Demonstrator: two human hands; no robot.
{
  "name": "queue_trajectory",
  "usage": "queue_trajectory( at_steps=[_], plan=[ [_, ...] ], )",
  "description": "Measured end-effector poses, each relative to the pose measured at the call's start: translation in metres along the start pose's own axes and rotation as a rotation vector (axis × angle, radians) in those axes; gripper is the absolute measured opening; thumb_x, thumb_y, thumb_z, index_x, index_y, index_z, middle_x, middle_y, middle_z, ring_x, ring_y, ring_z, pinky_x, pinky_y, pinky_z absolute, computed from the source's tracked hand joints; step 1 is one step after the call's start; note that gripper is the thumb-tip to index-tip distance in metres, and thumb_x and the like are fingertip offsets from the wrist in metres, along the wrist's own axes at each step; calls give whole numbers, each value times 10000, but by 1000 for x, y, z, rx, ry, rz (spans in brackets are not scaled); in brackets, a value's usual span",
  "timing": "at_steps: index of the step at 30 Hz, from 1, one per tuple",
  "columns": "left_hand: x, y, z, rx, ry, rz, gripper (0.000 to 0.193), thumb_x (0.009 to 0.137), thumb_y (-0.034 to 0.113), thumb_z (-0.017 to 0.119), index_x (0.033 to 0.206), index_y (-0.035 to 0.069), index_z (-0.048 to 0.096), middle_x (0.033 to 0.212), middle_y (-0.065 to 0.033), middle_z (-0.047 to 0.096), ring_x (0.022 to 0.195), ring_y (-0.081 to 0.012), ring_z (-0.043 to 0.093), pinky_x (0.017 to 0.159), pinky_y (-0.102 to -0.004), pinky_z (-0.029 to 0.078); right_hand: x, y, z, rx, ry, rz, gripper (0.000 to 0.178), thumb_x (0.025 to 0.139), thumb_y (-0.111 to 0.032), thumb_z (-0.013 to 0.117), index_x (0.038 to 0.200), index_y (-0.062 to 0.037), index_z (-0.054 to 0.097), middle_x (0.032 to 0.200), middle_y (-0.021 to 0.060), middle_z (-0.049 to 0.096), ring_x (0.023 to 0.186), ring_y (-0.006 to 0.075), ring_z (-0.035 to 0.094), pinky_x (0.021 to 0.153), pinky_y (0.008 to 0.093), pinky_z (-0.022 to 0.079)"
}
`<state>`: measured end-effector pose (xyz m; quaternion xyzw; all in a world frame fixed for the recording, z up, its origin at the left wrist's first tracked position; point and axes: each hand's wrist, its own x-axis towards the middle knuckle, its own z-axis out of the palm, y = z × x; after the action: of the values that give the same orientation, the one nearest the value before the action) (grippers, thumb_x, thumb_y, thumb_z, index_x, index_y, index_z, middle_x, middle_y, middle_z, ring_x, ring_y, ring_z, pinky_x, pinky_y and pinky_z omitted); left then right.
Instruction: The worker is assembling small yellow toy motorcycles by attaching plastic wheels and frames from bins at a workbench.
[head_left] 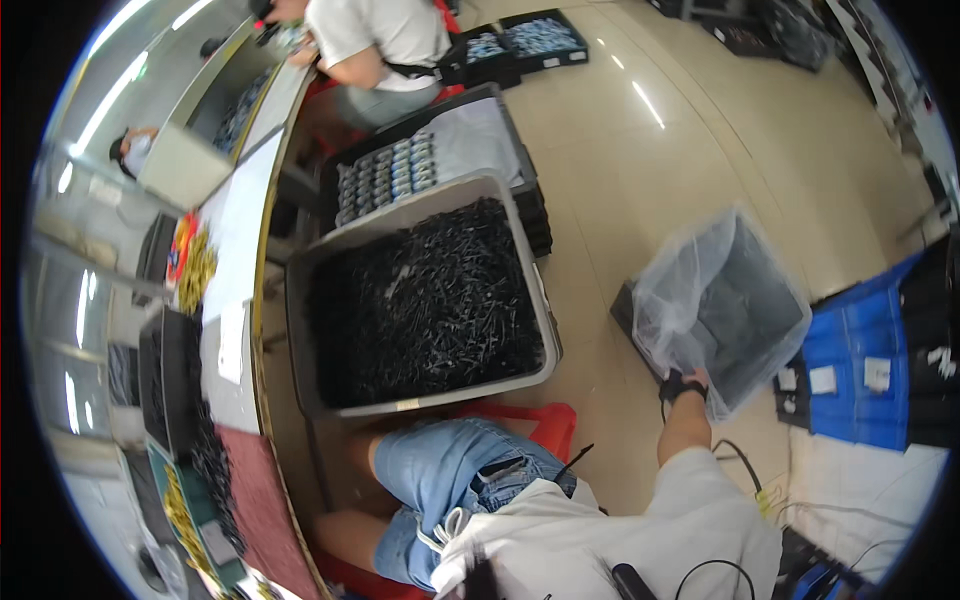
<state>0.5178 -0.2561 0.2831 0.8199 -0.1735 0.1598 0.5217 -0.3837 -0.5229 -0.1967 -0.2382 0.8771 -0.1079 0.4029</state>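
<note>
My right hand (pixel 685 386), in a dark glove that leaves the fingertips bare, is at the near corner of a grey bin (pixel 622 312) on the floor to my right. Its fingers look closed over the rim, where a clear plastic liner (pixel 665 290) drapes over the sides. Inside, the bin shows only its grey bottom through the plastic. My left hand is out of view. In front of my knees stands a large grey tub (pixel 548 345), filled with many small black parts (pixel 430 300).
Beyond the tub, stacked black trays (pixel 535 200) hold rows of small parts. A long workbench (pixel 235 260) runs along my left. Blue crates (pixel 860 350) stand right of the bin, cables (pixel 745 460) nearby. A co-worker (pixel 375 50) sits at the far bench.
</note>
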Motion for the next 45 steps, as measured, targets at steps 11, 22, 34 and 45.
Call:
queue_trajectory(
  at_steps=[11,22,34,45],
  plan=[
    [14,108,198,-103,-329,150,461,962,248,456,1243,-115,497,1203,-204,580,1081,-259,544,1016,-368,399,-69,-93,77,1409,314,579,384,677,-213,682,1013,-29,650,1154,154,616,1054,273,565,942,323,432],
    [2,154,214,-82,-342,240,457,965,254,454,1218,-123,513,1186,-203,585,1069,-252,544,1010,-371,397,-54,-162,-7,284,350,-97,733,655,-137,736,1326,1,474,1324,255,507,1226,383,496,1023,366,404],
    [-41,160,234,32,-354,244,456,969,261,452,1189,-131,530,1168,-202,590,1057,-245,544,1003,-374,396,75,-168,-217,23,470,-216,428,786,-160,630,1210,-127,587,1323,113,521,1228,301,480,988,401,418],
    [-62,156,245,-1,-334,241,458,973,267,450,1164,-139,546,1152,-201,595,1045,-238,544,996,-376,394,66,-26,47,165,-124,-279,282,860,-256,524,999,-61,674,1055,145,659,1034,321,591,915,428,449]
  ],
)
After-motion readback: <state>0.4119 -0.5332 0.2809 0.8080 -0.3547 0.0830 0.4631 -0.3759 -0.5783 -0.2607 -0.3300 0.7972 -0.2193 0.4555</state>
